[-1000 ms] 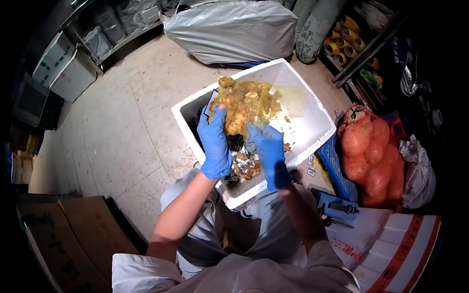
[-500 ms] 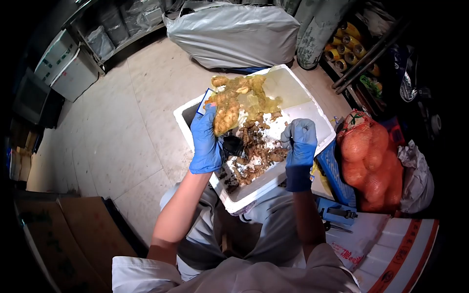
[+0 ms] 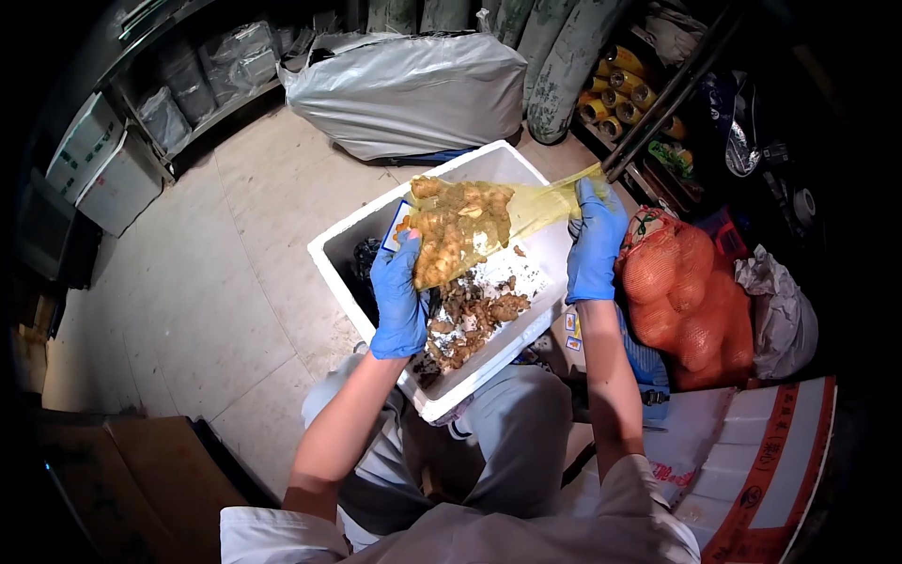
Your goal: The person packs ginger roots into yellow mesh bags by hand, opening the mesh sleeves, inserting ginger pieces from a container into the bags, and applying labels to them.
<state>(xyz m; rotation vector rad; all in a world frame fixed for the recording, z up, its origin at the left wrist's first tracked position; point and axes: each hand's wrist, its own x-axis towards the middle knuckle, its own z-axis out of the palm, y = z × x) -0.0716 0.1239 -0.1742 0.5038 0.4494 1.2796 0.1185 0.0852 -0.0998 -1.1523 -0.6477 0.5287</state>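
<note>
A yellow mesh bag full of ginger hangs over a white foam box. My left hand, in a blue glove, is closed on the bag's filled left side, beside a blue-edged label. My right hand, gloved too, grips the bag's loose end and holds the netting stretched out to the right, past the box rim. Below the bag, loose ginger pieces and dark crumbs of soil lie on the box bottom. The bag hides part of the box's inside.
Right of the box stands an orange net sack of round produce, with a crumpled plastic bag next to it. A grey-wrapped bundle lies behind the box. Cardboard is at lower left, and a printed carton at lower right.
My right hand has moved up and to the right and now holds the mesh bag's end, pulling it taut. The view has shifted slightly. My left hand keeps its hold.
</note>
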